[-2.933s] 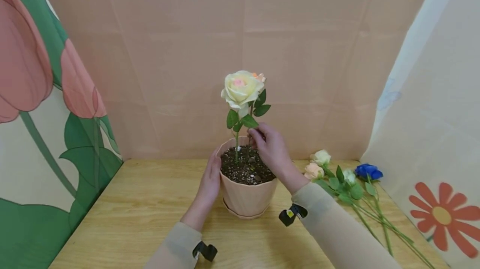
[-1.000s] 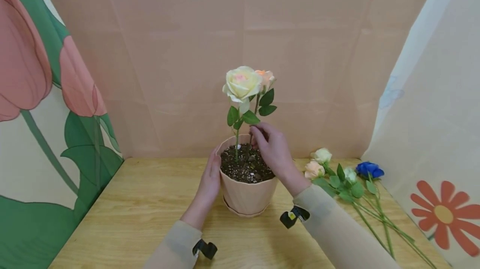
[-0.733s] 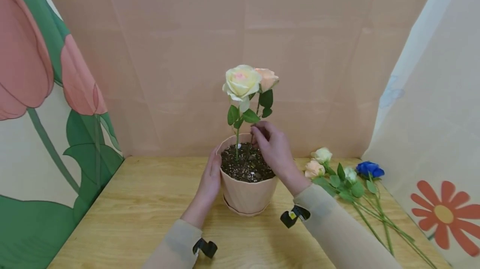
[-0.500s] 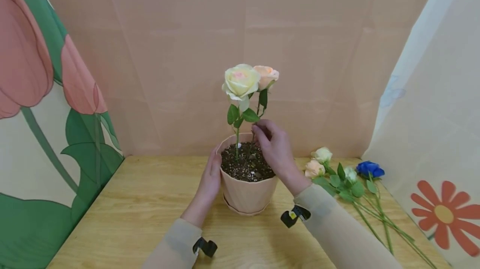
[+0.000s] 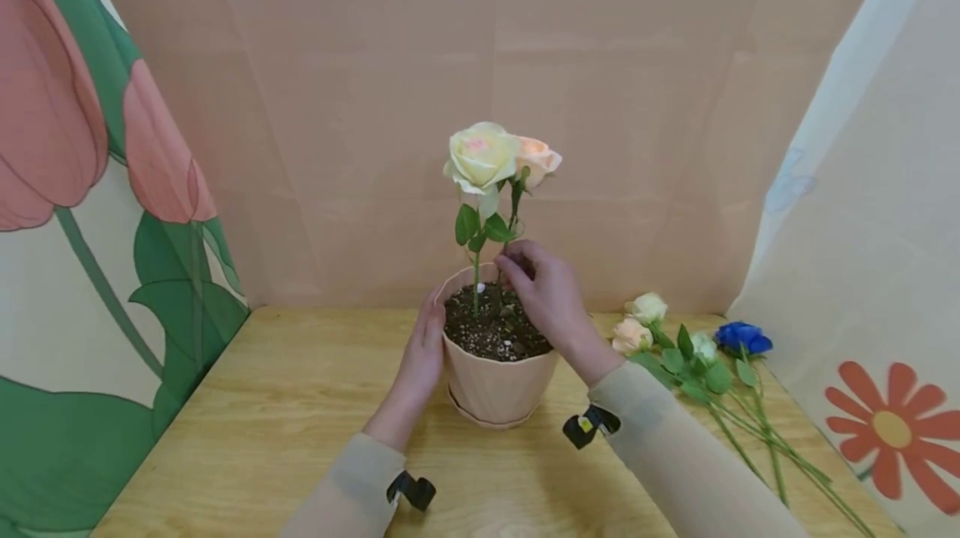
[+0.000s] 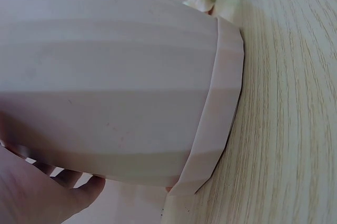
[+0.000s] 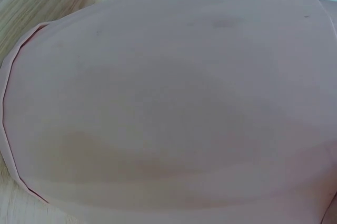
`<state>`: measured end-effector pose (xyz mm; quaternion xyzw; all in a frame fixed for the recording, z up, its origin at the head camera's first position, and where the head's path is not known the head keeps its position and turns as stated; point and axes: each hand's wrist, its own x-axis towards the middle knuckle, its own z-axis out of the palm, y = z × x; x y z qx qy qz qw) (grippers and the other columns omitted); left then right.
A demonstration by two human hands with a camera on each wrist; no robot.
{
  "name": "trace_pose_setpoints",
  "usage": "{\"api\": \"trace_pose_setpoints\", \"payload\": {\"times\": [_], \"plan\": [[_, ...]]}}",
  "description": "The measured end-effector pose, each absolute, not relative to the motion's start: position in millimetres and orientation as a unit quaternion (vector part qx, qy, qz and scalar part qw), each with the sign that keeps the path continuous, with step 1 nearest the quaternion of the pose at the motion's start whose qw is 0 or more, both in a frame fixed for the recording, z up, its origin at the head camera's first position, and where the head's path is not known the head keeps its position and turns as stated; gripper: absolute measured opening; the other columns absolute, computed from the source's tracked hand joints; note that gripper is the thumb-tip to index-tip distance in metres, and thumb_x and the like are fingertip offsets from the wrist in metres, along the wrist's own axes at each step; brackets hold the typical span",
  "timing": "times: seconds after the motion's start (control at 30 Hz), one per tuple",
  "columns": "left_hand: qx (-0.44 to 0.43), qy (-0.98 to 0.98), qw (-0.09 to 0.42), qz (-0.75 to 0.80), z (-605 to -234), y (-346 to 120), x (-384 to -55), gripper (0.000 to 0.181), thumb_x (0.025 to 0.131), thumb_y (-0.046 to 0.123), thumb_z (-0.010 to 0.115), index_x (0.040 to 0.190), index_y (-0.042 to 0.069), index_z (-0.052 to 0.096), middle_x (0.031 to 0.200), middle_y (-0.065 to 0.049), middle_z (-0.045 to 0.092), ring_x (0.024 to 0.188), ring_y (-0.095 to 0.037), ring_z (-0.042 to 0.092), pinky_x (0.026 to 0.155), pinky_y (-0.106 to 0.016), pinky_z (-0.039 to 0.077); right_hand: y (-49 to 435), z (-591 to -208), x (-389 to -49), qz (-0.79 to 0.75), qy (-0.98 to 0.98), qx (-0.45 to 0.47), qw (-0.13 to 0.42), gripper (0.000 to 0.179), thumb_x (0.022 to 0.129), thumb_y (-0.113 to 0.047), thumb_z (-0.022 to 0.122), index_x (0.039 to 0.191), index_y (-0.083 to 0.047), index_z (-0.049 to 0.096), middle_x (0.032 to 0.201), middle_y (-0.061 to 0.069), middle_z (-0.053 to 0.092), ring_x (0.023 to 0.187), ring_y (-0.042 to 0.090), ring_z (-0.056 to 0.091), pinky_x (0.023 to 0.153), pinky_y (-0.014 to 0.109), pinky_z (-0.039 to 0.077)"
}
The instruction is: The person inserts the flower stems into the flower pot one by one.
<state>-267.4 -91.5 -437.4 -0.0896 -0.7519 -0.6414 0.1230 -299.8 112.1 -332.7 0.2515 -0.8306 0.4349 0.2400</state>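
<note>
A pale pink flower pot (image 5: 501, 392) filled with dark soil (image 5: 489, 334) stands on the wooden table in the head view. My left hand (image 5: 422, 354) rests along its left wall; the left wrist view shows the fingers (image 6: 93, 187) against the pot (image 6: 116, 77). A cream rose (image 5: 480, 156) with a pink centre stands upright in the soil. Behind it, my right hand (image 5: 551, 292) pinches the stem of a peach rose (image 5: 543, 159) low down, just above the soil. The right wrist view is mostly filled by the pot wall (image 7: 174, 103), which hides the pinch.
Several loose roses lie at the right of the table (image 5: 315, 388), among them a blue rose (image 5: 744, 338), a peach one (image 5: 632, 336) and a white one (image 5: 647, 307). A pink backdrop (image 5: 360, 104) hangs behind. Printed flower sheets stand at both sides.
The peach rose's bloom has come out to the right from behind the cream rose, and its leaves have turned round. The right hand keeps its pinch; the left hand stays against the pot.
</note>
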Motion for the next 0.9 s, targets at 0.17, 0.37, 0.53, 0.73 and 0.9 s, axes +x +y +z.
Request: {"api": "trace_pose_setpoints", "payload": {"times": [0.17,0.37,0.53,0.73,0.9], "plan": [[-0.096,-0.752,0.126,-0.640,-434.9,-90.9,-266.7,0.061,0.122,0.045,0.025,0.176,0.015,0.029,0.179,-0.015,0.030,0.164,-0.042,0.025,0.131,-0.067,0.019,111.8,-331.4,-301.4,0.410,-0.834,0.270,0.253,0.010,0.111,-0.015,0.071,0.105,-0.007,0.075,0.086,0.001,0.073,0.074,0.015,0.069,0.064,0.034,0.059],[-0.106,-0.747,0.129,-0.644,-434.3,-90.2,-267.9,0.059,0.123,0.041,0.025,0.176,0.015,0.029,0.179,-0.016,0.030,0.165,-0.040,0.025,0.132,-0.066,0.018,111.5,-332.0,-304.6,0.390,-0.834,0.291,0.259,0.014,0.111,-0.014,0.071,0.101,-0.005,0.076,0.084,0.001,0.072,0.072,0.015,0.066,0.062,0.032,0.055],[-0.115,-0.743,0.135,-0.646,-432.2,-88.4,-268.9,0.056,0.123,0.038,0.026,0.175,0.018,0.031,0.178,-0.013,0.032,0.164,-0.038,0.027,0.132,-0.064,0.020,111.4,-330.8,-305.0,0.386,-0.832,0.295,0.267,0.013,0.109,-0.012,0.072,0.100,-0.005,0.077,0.084,0.005,0.074,0.072,0.015,0.067,0.063,0.033,0.057],[-0.116,-0.739,0.134,-0.650,-431.8,-87.4,-268.6,0.056,0.123,0.039,0.026,0.175,0.017,0.032,0.178,-0.013,0.033,0.164,-0.039,0.028,0.131,-0.064,0.021,111.8,-331.7,-303.4,0.383,-0.838,0.286,0.263,0.013,0.110,-0.016,0.073,0.104,-0.005,0.078,0.083,0.002,0.073,0.071,0.015,0.067,0.062,0.034,0.057],[-0.109,-0.743,0.126,-0.649,-435.2,-86.7,-267.3,0.056,0.123,0.041,0.026,0.175,0.021,0.032,0.178,-0.012,0.034,0.163,-0.039,0.028,0.131,-0.065,0.021,113.9,-336.1,-301.5,0.400,-0.839,0.268,0.252,0.010,0.110,-0.018,0.073,0.107,-0.009,0.077,0.083,-0.001,0.073,0.072,0.016,0.069,0.062,0.034,0.057]]}}
